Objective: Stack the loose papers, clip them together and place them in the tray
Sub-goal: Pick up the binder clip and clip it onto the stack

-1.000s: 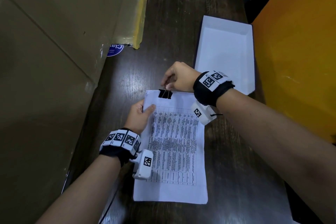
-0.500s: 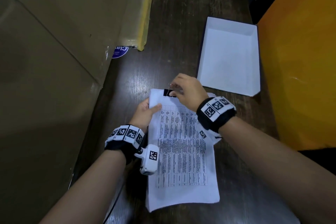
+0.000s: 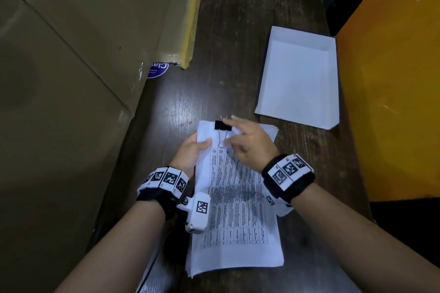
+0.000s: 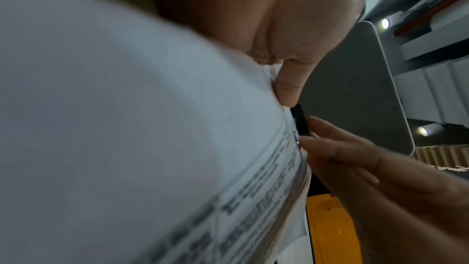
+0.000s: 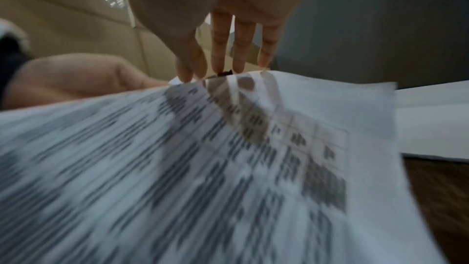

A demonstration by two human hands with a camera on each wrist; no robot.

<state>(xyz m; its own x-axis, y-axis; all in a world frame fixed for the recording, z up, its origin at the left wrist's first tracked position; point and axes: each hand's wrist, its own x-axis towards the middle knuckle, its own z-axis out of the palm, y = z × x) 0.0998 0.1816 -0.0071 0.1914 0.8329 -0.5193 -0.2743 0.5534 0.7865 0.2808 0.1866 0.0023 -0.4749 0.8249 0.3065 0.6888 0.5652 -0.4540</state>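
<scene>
A stack of printed papers [image 3: 238, 221] lies on the dark wooden table [image 3: 238, 31], with a black binder clip [image 3: 222, 125] on its top edge. One wire handle of the clip is folded flat onto the page. My left hand [image 3: 202, 144] pinches the stack's top left edge, thumb on top. My right hand [image 3: 238, 135] hovers over the clip, straight fingers touching it. The white tray [image 3: 333, 83] sits empty at the far right. The left wrist view shows the clip [image 4: 300, 120] beside my thumb. In the right wrist view my fingertips [image 5: 223, 65] meet the paper [image 5: 228, 168] at its top edge.
A big cardboard box [image 3: 71, 78] walls off the left side, with a blue sticker [image 3: 157, 70] at its foot. An orange panel [image 3: 392, 78] stands close on the right, next to the tray. A black cable [image 3: 152, 266] runs under my left forearm.
My right hand was pinching the clip's wire handles; it has folded one handle down onto the page and straightened its fingers. My left hand kept its hold on the stack.
</scene>
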